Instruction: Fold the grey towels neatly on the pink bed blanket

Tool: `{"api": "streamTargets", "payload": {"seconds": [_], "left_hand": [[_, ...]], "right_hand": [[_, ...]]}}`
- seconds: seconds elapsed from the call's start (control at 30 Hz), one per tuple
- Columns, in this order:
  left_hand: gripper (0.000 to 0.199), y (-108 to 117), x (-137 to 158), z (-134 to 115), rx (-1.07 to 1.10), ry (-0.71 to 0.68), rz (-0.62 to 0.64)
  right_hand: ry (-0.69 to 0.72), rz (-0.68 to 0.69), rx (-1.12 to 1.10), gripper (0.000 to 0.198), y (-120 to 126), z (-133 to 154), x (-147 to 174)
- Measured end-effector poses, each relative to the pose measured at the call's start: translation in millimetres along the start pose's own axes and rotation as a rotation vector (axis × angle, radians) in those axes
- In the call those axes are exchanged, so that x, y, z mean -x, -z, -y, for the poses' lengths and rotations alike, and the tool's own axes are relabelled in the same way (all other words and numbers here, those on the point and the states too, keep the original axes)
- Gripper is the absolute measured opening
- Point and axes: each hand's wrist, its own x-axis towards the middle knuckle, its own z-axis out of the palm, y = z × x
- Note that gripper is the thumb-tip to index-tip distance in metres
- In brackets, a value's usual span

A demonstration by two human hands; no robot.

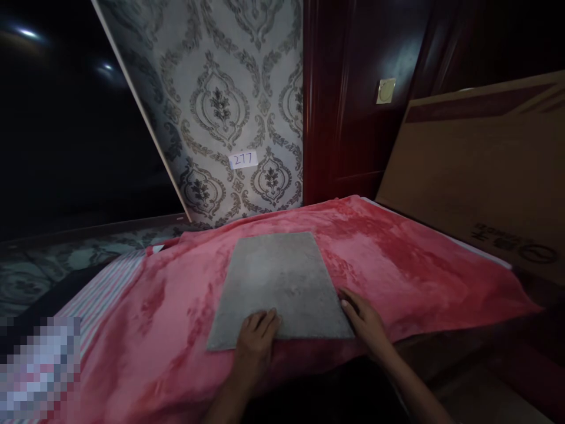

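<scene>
A flat grey rectangular piece [278,277], like a mat or a folded cloth, lies on a pink and red plush blanket [388,265]. My left hand [258,335] rests on its near edge, left of the middle, with the fingers laid flat on top. At the near right corner is my right hand [364,321], fingers stretched forward along the right edge. Its fingertips touch or nearly touch that edge; I cannot tell which. Neither hand appears to lift anything.
A large cardboard box [477,171] leans at the right. On the left stands a big dark screen [75,123]. Behind are patterned wallpaper [220,106] with a paper label [243,159] reading 277, and a dark red wooden panel [339,106]. Striped cloth [103,288] shows at the left.
</scene>
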Motion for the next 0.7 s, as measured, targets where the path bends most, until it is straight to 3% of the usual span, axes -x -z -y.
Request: {"api": "streamTargets", "payload": {"seconds": [0.23,0.37,0.53,0.7], "left_hand": [[0.043,30.8,11.2,19.8,0.049,-0.090,-0.012],[0.042,37.8,25.9,27.2,0.057,-0.098,-0.028],[0.040,33.8,32.9,22.1,0.033,-0.043,-0.052],[0.037,23.5,37.8,17.0,0.043,-0.028,-0.122]], "right_hand": [[0.033,-0.089,0.004,0.049,9.7,13.1,-24.4],[0.158,0.009,0.075,0.044,0.2,32.6,-65.3],[0.346,0.244,0.266,0.043,-44.4,63.9,-132.2],[0.322,0.419,0.397,0.047,-100.0,83.9,-184.8]]}}
